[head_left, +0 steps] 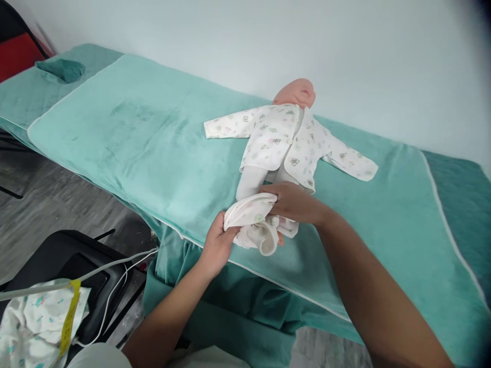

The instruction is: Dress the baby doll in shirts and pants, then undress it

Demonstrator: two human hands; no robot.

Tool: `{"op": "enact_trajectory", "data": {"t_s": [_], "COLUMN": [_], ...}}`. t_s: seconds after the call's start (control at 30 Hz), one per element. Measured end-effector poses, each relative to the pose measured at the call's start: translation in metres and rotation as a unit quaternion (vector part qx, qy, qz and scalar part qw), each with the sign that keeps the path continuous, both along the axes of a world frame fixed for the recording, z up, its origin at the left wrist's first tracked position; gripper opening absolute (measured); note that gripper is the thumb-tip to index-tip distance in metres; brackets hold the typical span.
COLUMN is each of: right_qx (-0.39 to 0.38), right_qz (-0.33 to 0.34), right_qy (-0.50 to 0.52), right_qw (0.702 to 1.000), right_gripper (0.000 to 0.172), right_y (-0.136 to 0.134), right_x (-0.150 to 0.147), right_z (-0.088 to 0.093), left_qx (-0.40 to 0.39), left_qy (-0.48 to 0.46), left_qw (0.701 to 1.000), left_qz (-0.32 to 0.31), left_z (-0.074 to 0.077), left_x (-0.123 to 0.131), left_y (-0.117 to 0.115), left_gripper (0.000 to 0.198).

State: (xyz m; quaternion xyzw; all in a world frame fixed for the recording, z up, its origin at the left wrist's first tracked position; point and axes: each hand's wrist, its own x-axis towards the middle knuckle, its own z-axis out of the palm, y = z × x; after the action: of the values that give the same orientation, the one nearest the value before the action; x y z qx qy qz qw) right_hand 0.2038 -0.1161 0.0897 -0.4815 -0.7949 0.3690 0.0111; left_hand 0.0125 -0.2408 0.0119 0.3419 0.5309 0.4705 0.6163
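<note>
A baby doll [293, 93] lies on its back on the green bed cover [153, 143], its head by the wall. It wears a white printed baby jacket [268, 135] with sleeves spread wide. White baby trousers [251, 209] are bunched around the doll's lower legs. My left hand [217, 245] pinches the left edge of the trousers, thumb on top. On the other side, my right hand [291, 202] grips their upper edge beside the doll's leg, its fingertips partly hidden. One trouser leg end hangs towards me, and a bit of the doll's foot shows beside it.
A black chair [65, 255] stands at the lower left, holding a white printed cloth [34, 317] with a yellow strip. A pale cable [118, 260] runs over it to the bed. The white wall [245, 46] borders the bed's far side. A red and black chair [19, 51] is at far left.
</note>
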Motion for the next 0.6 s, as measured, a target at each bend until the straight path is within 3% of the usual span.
{"op": "enact_trajectory", "data": {"t_s": [0.27, 0.6], "right_qx": [-0.061, -0.053], "right_qz": [-0.013, -0.021], "right_qy": [0.092, 0.096], "right_qw": [0.994, 0.994], "right_gripper": [0.020, 0.023], "right_y": [0.002, 0.002], "right_x": [0.010, 0.013], "right_z": [-0.001, -0.002], "left_qx": [0.046, 0.131], "left_qy": [0.077, 0.141], "left_qw": [0.996, 0.980], "left_qz": [0.004, 0.042], "left_z": [0.009, -0.010], "left_x": [0.000, 0.006], "left_y": [0.019, 0.039], "left_gripper": [0.010, 0.015]}}
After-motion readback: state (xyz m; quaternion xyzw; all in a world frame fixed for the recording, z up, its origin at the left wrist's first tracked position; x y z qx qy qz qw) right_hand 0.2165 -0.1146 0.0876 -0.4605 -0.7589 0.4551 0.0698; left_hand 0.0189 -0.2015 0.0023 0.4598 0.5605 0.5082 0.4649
